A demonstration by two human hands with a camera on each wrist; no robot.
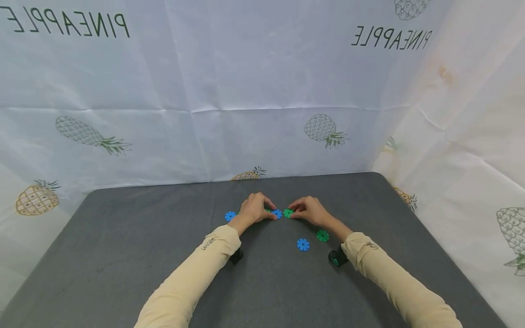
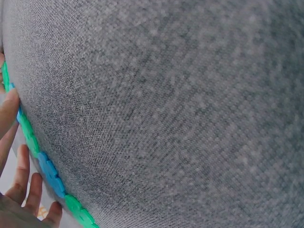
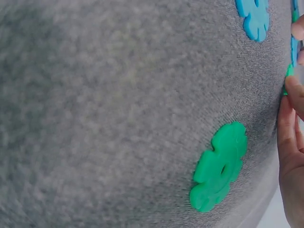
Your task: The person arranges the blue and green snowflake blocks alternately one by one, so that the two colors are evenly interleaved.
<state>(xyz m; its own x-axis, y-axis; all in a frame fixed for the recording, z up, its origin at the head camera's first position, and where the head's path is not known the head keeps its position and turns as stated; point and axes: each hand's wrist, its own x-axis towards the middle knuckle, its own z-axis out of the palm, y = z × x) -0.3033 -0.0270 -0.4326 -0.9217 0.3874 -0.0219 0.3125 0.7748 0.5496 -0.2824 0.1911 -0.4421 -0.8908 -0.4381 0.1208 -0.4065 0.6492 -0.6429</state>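
Note:
Near the far edge of the table, my left hand pinches a blue notched plastic disc between thumb and fingers. My right hand holds a green notched disc by its edge, just right of the blue one. A narrow gap appears between these two discs in the head view. Leftward from the left hand runs a row of alternating discs, partly covered by it; the left wrist view shows a green disc, a blue disc and another green disc touching end to end.
Two loose discs lie nearer on the dark grey table: a blue one and a green one. Black devices hang at both wrists. A white curtain with pineapple prints stands behind and beside the table.

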